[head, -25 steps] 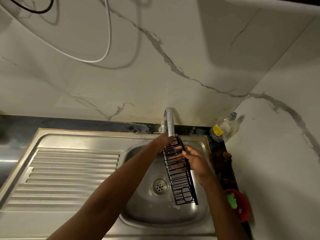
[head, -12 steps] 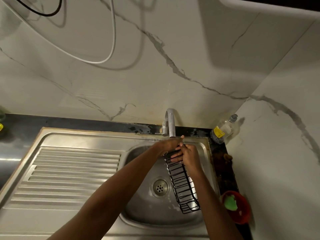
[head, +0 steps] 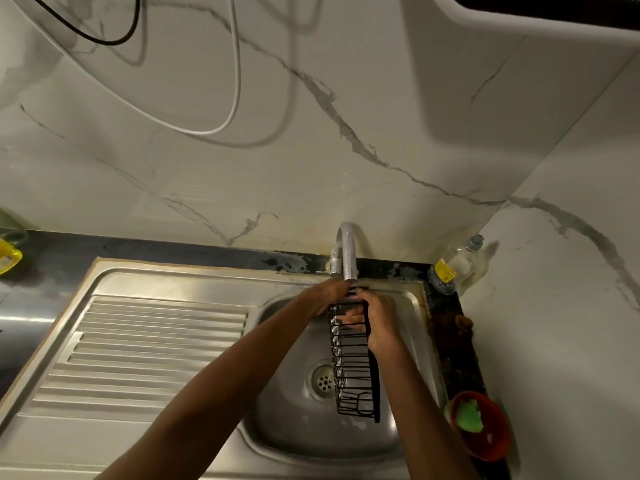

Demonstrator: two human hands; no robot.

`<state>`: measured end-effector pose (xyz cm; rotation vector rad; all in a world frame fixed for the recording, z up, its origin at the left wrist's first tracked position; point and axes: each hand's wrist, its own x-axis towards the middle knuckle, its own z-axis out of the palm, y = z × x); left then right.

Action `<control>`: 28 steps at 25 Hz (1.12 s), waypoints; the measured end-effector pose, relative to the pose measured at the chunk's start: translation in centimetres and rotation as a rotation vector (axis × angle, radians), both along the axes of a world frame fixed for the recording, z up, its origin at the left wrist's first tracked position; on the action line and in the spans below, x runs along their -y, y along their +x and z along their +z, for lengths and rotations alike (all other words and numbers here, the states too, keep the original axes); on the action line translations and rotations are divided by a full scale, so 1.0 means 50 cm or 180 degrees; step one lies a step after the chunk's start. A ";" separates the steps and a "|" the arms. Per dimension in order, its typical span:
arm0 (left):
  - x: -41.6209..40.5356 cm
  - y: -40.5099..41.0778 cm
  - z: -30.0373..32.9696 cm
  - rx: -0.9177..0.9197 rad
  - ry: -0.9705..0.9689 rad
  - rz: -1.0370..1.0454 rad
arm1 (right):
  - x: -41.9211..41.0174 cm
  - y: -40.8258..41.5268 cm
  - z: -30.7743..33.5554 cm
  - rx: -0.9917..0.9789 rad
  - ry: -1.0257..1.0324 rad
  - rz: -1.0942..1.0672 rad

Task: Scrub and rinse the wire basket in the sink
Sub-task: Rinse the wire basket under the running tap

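Observation:
A long black wire basket (head: 355, 375) hangs over the steel sink bowl (head: 287, 420), its far end lifted under the tap spout (head: 348, 251). My left hand (head: 325, 294) grips the basket's far end just below the spout. On the right rim near that end, my right hand (head: 379, 322) grips the wire, with fingers curled through the bars. The near end dips toward the drain (head: 322, 379).
A ribbed draining board (head: 138, 351) lies left of the bowl. A clear bottle with a yellow label (head: 453, 266) stands in the back right corner. A red bowl with a green sponge (head: 479, 429) sits on the dark counter at right. Marble walls close off the back and right.
The basket has turned so its open side faces more toward me and its near end has swung slightly left. Both hands stay at the far end under the spout.

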<state>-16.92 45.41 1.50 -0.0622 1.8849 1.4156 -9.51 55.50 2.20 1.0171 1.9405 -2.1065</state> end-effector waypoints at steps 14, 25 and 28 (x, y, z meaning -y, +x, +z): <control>-0.002 0.031 -0.021 0.0580 0.0539 0.0402 | -0.030 0.035 0.021 0.0548 -0.1346 -0.0339; 0.014 0.054 -0.006 0.0929 0.1112 0.1261 | 0.008 0.003 0.027 0.0747 -0.0858 -0.0875; 0.000 0.048 0.021 0.0914 0.0956 0.1370 | 0.017 0.008 0.046 0.0749 -0.0742 -0.0882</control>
